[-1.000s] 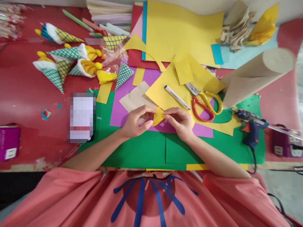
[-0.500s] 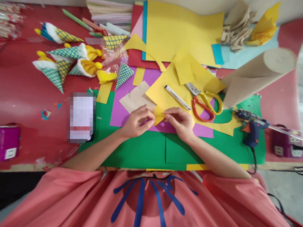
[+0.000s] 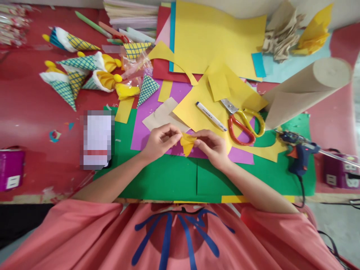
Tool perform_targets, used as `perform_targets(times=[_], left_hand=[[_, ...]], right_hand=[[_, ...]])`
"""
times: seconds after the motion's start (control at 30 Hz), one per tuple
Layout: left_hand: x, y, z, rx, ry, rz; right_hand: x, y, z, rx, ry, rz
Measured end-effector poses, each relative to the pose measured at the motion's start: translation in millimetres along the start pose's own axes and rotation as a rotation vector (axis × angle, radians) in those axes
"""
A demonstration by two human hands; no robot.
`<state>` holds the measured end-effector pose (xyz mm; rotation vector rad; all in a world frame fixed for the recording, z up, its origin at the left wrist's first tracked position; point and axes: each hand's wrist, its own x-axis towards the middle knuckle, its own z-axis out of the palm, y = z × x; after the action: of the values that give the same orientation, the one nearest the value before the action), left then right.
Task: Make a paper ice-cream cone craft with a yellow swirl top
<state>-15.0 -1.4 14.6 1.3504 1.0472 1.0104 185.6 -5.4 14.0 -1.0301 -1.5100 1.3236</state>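
Between my two hands is a small piece of yellow crepe-like paper [image 3: 188, 144], gathered at the top and hanging to a point below. My left hand [image 3: 163, 140] pinches its left edge between thumb and fingertips. On the other side, my right hand [image 3: 212, 146] grips the right edge the same way. Both hands are just above a purple sheet [image 3: 242, 155] that lies on a green mat [image 3: 160, 180]. Beyond them are a white marker [image 3: 210, 116] on yellow paper and scissors [image 3: 242, 125] with one red and one yellow handle.
Several patterned paper cones [image 3: 60, 88] lie at the left, above a blurred-out phone [image 3: 97, 140]. A glue gun [image 3: 300, 150] rests on the right, with a brown paper roll [image 3: 306, 90] behind it. Yellow sheets [image 3: 219, 33] and crumpled paper [image 3: 281, 33] are at the back.
The yellow paper has turned and spread, its lower end now hanging down in a point. My hands have shifted slightly, both still pinching it.
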Motion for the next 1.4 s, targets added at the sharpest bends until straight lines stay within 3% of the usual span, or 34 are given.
perform_targets(times=[0.37, 0.6, 1.03, 1.17, 1.3, 1.4], left_hand=[[-1.2, -1.3, 1.0, 0.037, 0.069, -0.004], [-0.3, -2.1, 2.4, 0.015, 0.122, -0.048], [-0.2, -5.3, 6.4, 0.24, 0.119, -0.029], [1.0, -3.1, 7.0, 0.215, 0.133, -0.018], [1.2, -1.7, 5.0, 0.159, 0.203, 0.056], [-0.6, -4.8, 2.3, 0.223, 0.19, 0.217]], right_hand=[[-1.2, 3.8, 1.8, 0.021, -0.097, -0.013], [-2.2, 3.9, 2.0, 0.001, -0.084, -0.059], [-6.4, 2.9, 5.8, 0.012, -0.01, -0.086], [-5.3, 3.5, 4.9, -0.027, -0.013, -0.057], [-1.4, 2.7, 2.9, -0.046, 0.029, -0.003], [0.4, 2.3, 2.4, -0.041, 0.078, 0.012]])
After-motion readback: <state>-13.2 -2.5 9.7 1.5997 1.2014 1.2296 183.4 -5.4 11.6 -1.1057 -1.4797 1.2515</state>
